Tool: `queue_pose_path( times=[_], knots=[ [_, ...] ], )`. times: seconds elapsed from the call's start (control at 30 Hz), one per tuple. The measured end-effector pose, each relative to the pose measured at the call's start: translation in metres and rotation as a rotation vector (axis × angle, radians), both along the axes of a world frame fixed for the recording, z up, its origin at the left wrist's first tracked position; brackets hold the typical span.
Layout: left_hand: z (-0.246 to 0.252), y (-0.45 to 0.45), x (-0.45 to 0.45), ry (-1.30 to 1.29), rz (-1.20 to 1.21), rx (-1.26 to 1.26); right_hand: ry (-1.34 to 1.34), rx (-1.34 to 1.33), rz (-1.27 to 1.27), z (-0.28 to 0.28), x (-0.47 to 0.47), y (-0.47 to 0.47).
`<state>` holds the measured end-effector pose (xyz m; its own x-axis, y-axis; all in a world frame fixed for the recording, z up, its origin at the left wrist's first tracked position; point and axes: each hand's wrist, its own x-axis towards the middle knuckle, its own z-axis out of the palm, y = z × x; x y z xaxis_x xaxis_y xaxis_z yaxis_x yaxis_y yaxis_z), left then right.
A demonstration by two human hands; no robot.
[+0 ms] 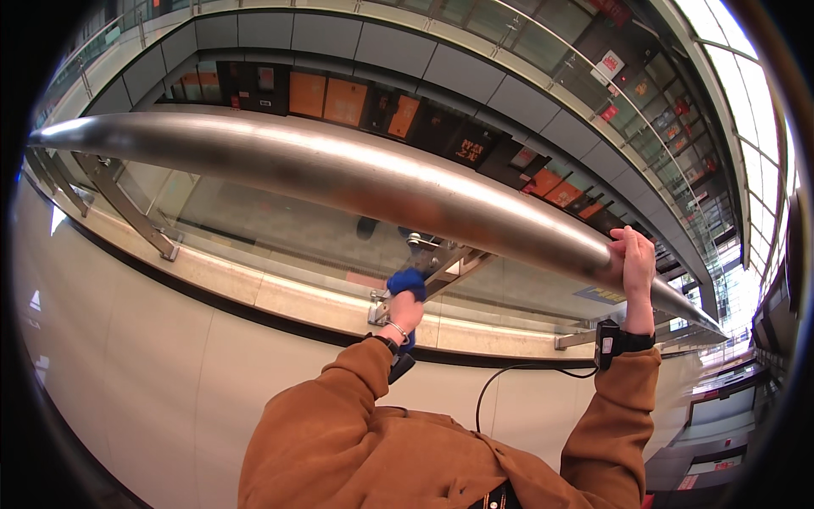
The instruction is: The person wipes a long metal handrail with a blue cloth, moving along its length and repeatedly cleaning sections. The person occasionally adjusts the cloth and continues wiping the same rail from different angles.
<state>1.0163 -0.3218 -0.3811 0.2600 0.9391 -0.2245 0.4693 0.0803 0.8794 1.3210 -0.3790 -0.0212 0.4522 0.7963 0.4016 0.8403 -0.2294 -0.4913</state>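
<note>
My left hand (406, 310) grips a blue cloth (407, 283) against a metal baluster post (445, 277) of a glass railing, near the post's lower part. Some of the cloth hangs below the wrist. A bracelet and a dark strap are on that wrist. My right hand (636, 261) rests on the thick brushed-metal handrail (381, 184), fingers over its top and away from the cloth. A black device (608, 343) with a cable is strapped to the right wrist.
Glass panels (305, 223) stand between the posts, above a pale stone curb (286, 294) with a black edge. Another post (127, 207) is at the left. Light floor tiles (152, 356) lie on my side. Beyond the railing is an atrium with upper balconies and orange panels (327, 98).
</note>
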Motion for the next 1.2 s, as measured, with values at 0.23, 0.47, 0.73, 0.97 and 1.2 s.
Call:
queue_pose_path(
  times=[0.23,0.47,0.73,0.97,1.2],
  knots=[
    [0.005,0.013,0.056,-0.012,0.020,0.430,0.088,0.023,0.016,-0.001,0.002,-0.002],
    [-0.029,0.009,0.033,0.011,0.159,0.312,0.070,0.049,0.032,0.002,-0.001,-0.003],
    [-0.024,0.001,0.039,-0.253,0.126,0.376,0.169,0.072,0.064,0.003,-0.003,-0.006],
    [-0.064,0.030,0.039,-0.090,0.095,0.256,0.187,0.080,0.096,0.008,-0.008,-0.009],
    [-0.080,0.022,0.026,0.174,-0.022,0.039,0.189,0.080,0.093,0.006,-0.004,-0.009]
  ],
)
